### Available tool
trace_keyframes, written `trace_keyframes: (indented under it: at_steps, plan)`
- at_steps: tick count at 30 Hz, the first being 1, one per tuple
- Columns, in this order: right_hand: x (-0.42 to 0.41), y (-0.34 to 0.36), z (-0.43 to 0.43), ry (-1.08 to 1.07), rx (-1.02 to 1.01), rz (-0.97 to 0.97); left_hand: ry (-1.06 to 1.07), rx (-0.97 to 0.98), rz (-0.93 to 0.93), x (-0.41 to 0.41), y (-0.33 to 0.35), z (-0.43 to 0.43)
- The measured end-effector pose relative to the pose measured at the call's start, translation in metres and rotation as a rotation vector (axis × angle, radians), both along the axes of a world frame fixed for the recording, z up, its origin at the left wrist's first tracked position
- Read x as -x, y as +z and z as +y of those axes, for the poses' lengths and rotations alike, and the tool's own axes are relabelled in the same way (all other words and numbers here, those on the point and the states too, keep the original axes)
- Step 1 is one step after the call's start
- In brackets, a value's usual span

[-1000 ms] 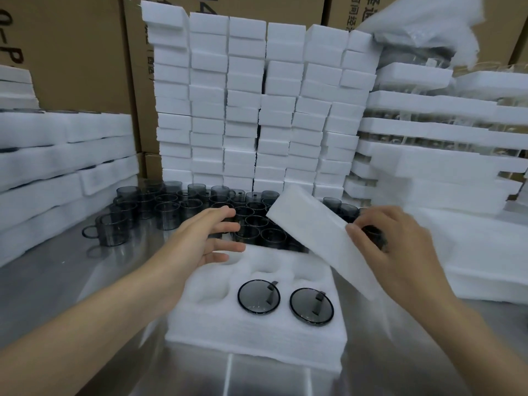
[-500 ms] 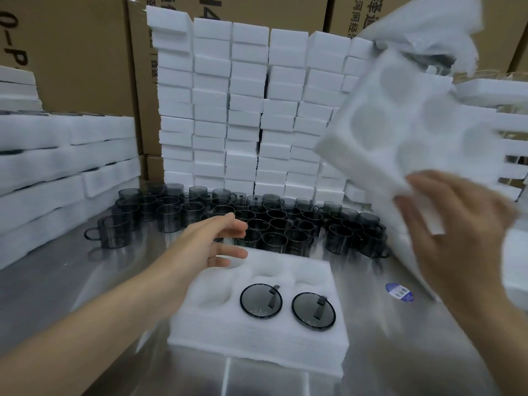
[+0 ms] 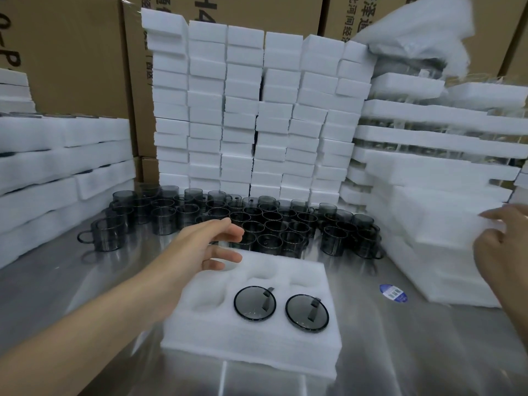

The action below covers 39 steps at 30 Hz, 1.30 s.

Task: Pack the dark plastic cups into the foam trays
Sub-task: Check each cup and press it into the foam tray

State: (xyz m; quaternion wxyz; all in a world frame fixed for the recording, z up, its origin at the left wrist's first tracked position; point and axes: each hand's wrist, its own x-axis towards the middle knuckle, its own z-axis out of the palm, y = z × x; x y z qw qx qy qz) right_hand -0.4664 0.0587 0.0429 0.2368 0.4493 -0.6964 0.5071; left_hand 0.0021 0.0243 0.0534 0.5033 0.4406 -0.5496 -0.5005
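Head | foam tray [image 3: 445, 221] lowered onto stack [image 3: 457, 281] — left fingers [image 3: 225, 227] apart | right fingers [image 3: 494, 214] unclear

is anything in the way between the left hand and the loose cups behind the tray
Nothing visible does. The left hand is open over the foam tray's back edge, and the nearest loose cups stand right beyond its fingers, uncovered.

Far cartons, print cut off: left carton [image 3: 71, 52] reads "0-P", middle carton [image 3: 257, 8] a big "4", right carton [image 3: 340, 12] Chinese characters incl. "泽" and "河间经"; blue sticker [image 3: 393, 293] on table [image 3: 400, 352], near right, unreadable.
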Motion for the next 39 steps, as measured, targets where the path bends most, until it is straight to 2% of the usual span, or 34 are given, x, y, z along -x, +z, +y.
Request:
trace_keyframes:
  at_steps: [2,4,6,8,11,14,17,19,23,28,36,39]
  plan:
    - [-0.029,0.027,0.006,-0.059,-0.043,0.018,-0.01,0.011,-0.016,0.0,0.0,0.0]
    - [-0.057,0.041,0.01,-0.017,0.018,0.081,-0.024,0.033,-0.059,-0.001,0.0,0.001]
    - [-0.088,0.044,0.009,0.093,0.081,0.193,-0.039,0.051,-0.087,-0.002,-0.002,-0.001]
    - [-0.118,0.036,0.007,0.233,0.023,0.304,-0.054,0.05,-0.102,-0.002,-0.003,-0.002]
    - [-0.145,0.014,-0.002,0.479,-0.298,0.425,-0.058,0.072,-0.121,-0.003,-0.003,-0.002]
    - [-0.153,-0.014,-0.012,0.609,-0.724,0.516,0.032,0.238,-0.167,-0.011,-0.001,-0.01]
    - [-0.154,-0.027,-0.018,0.729,-0.915,0.473,0.112,0.386,-0.35,-0.023,-0.009,-0.021]
    - [-0.155,-0.026,-0.018,0.723,-0.926,0.423,0.045,0.373,-0.471,-0.025,-0.018,-0.028]
    - [-0.157,-0.028,-0.022,0.662,-0.921,0.431,-0.236,0.214,-0.787,-0.021,-0.018,-0.037]
    - [-0.16,-0.031,-0.023,0.65,-0.915,0.432,-0.306,0.314,-1.076,-0.016,-0.011,-0.044]
    - [-0.158,-0.032,-0.024,0.667,-0.893,0.431,-0.217,0.486,-1.176,-0.019,-0.014,-0.041]
    - [-0.156,-0.032,-0.022,0.644,-0.858,0.42,-0.115,0.668,-1.191,-0.02,-0.014,-0.031]
